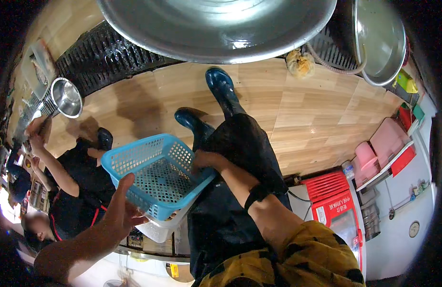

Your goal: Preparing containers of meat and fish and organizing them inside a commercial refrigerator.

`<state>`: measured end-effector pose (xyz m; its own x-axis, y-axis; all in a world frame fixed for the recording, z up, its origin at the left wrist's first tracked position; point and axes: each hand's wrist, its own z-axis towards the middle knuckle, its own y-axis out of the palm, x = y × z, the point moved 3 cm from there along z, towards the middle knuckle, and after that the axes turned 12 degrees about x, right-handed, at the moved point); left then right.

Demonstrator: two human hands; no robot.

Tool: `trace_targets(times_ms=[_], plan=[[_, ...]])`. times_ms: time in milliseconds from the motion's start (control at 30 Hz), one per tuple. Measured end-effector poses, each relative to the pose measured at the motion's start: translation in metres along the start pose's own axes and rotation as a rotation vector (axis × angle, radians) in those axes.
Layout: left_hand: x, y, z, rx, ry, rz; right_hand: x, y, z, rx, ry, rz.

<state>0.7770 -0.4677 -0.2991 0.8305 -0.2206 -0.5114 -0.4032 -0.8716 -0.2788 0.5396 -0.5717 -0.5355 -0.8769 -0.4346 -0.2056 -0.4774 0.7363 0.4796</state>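
A blue perforated plastic basket (136, 153) is held tilted in front of my dark apron. My left hand (129, 206) grips its near left side, thumb up along the outer wall and fingers underneath. On the opposite side, my right hand (208, 160) is closed over the basket's rim, its fingertips partly hidden. Through the basket's holes the bottom mesh shows dark. A whitish translucent plastic tub (154, 229) sits directly under the basket; whether it is nested or only pressed against it, I cannot tell.
A large metal basin (178, 39) stands ahead over a black drain grate (113, 48). Water fills another basin (380, 43) at right, near a hose (335, 68) and a stained bundle (300, 64). A co-worker (77, 179) is close on my left by a steel bowl (67, 97). A red-framed cooler (334, 208) stands right.
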Motion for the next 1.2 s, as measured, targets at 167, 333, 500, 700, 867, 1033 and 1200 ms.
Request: trace_targets(times_ms=[167, 333, 500, 700, 867, 1033, 1200], plan=[[0.012, 0.007, -0.001, 0.032, 0.067, 0.031, 0.022, 0.006, 0.017, 0.034, 0.051, 0.065], [-0.001, -0.008, 0.03, -0.036, -0.119, 0.013, 0.024, 0.013, 0.027, -0.023, -0.154, -0.283], [-0.006, -0.006, 0.045, -0.067, -0.09, -0.071, 0.016, 0.007, 0.018, -0.03, -0.214, -0.379], [-0.002, -0.005, 0.042, -0.035, 0.066, -0.025, 0.007, -0.007, 0.002, -0.024, -0.086, -0.147], [-0.008, -0.008, 0.054, -0.139, 0.256, -0.127, 0.048, -0.02, 0.041, 0.236, -0.229, -0.349], [-0.093, -0.073, 0.194, -0.182, 0.578, -0.326, -0.004, -0.063, -0.02, 0.701, 0.019, 0.067], [-0.119, -0.06, 0.25, -0.2, 0.783, -0.555, -0.053, -0.114, -0.08, 1.118, -0.339, -0.041]])
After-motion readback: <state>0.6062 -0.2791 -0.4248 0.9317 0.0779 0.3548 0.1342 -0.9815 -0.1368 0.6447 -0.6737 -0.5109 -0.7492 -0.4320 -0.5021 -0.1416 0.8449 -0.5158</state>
